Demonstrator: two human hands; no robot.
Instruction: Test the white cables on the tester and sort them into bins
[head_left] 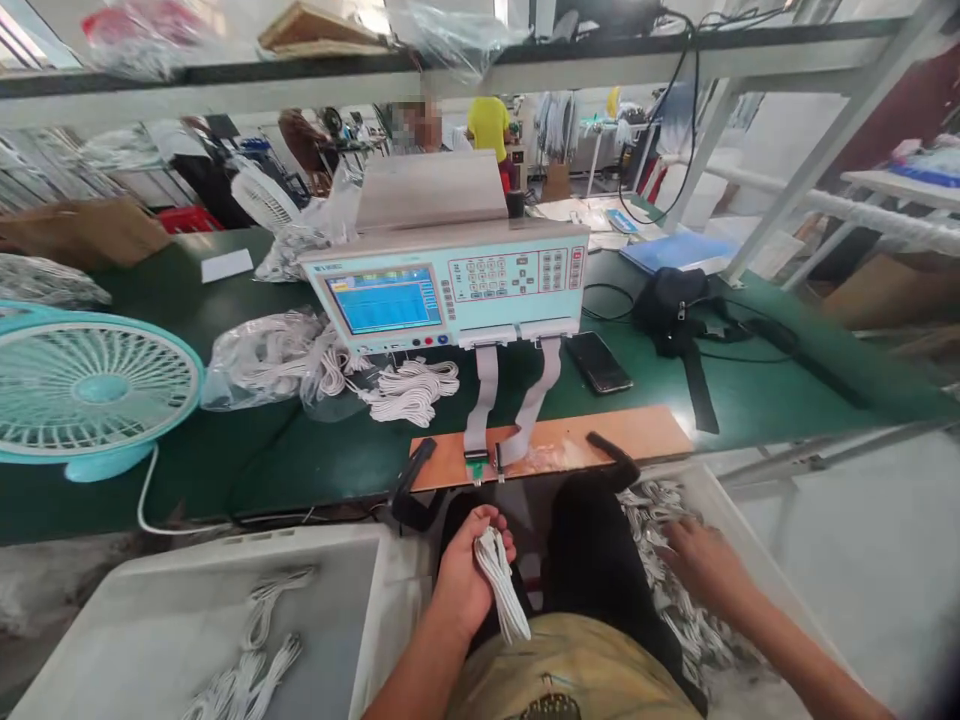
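My left hand (472,565) is closed around a coiled bundle of white cable (501,585), held above my lap. The bundle's lower loops hang out past the palm. On the right, my right hand (697,560) reaches over a white bin (780,590) full of similar white cable bundles (652,515). Its fingers are stretched toward the bundles, slightly blurred, and no bundle shows lifted in them. Ahead stands a tester with a blue screen (386,300). Two grey ribbon cables (486,395) run from it to small connectors (477,468) on a brown board (555,440).
A second white bin (382,590) at lower left holds several cable bundles (259,640). On the green table are a turquoise fan (101,388), bagged cables (262,360), loose white cables (412,390), a phone (598,362) and a black bag (679,305). A shelf (480,75) crosses above.
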